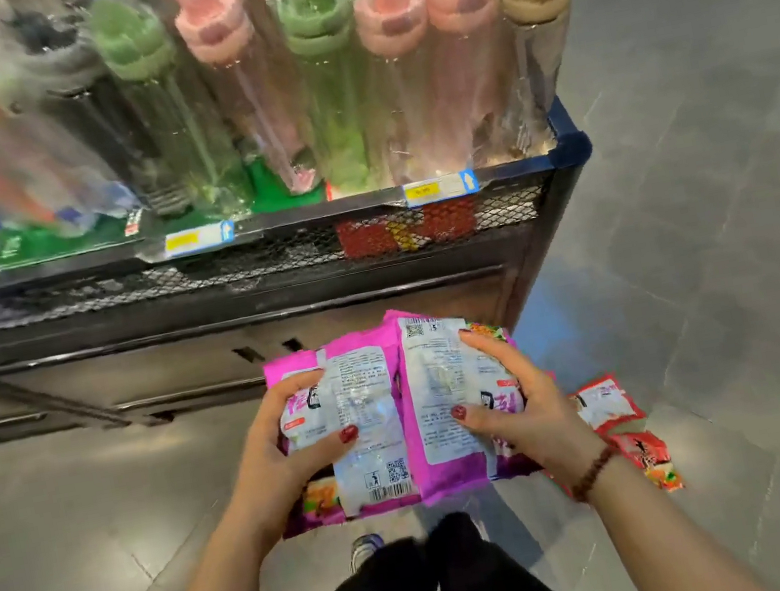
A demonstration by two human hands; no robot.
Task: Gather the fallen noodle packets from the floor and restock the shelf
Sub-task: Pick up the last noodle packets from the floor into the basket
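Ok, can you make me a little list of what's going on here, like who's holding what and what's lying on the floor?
left hand: grips the pink packets from the left
right hand: grips the same bundle from the right
floor: red packets lying near the right wrist
shelf: black, mesh front, wrapped bottles standing on it
left to do: red packets not yet picked up

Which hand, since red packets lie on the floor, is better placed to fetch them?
Right. The red packets lie just beside the right hand; the left hand is across the pink packets. Both hold packets.
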